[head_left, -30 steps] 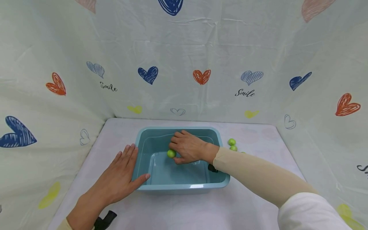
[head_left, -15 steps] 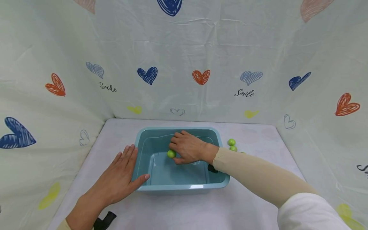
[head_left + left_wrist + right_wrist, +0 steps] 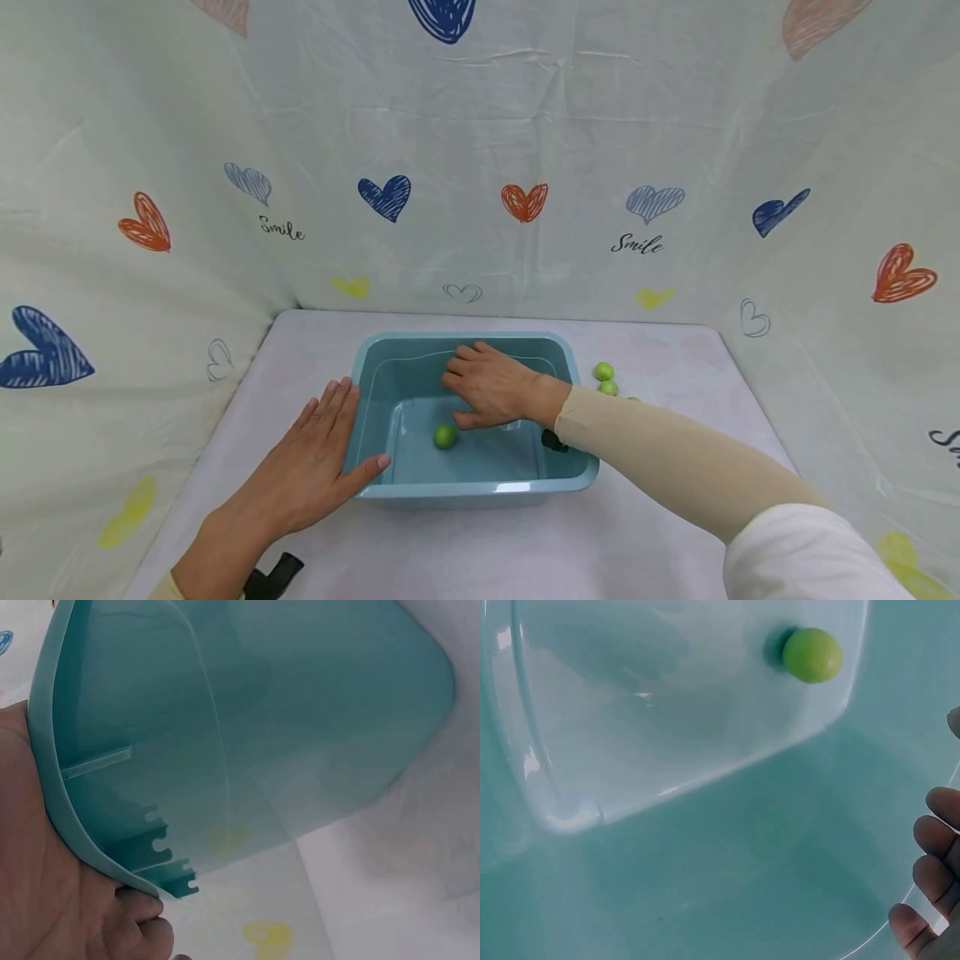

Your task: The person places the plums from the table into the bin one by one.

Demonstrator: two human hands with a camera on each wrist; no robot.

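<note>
A small round green ball (image 3: 445, 437) lies on the floor of the blue-green plastic basin (image 3: 480, 488). In the right wrist view the green ball (image 3: 812, 655) casts a shadow on the bare basin floor. My right hand (image 3: 491, 385) hangs inside the basin above and beyond the ball, its fingers relaxed around nothing. Its fingertips (image 3: 933, 835) show at the right edge of that wrist view, apart from the ball. My left hand (image 3: 318, 454) rests with straight fingers along the basin's left rim, thumb over the front left corner. From below, the left wrist view shows the left palm (image 3: 45, 900) against the rim.
More green balls (image 3: 603, 372) lie on the white table (image 3: 660, 350) right of the basin, partly behind the right forearm (image 3: 675, 442). A white curtain (image 3: 450, 125) printed with hearts encloses the back and sides. Black wrist straps (image 3: 276, 577) show at both wrists.
The green ball has left the right hand's fingertips and dropped to the basin floor, nearer the front. Both hands have stayed where they were.
</note>
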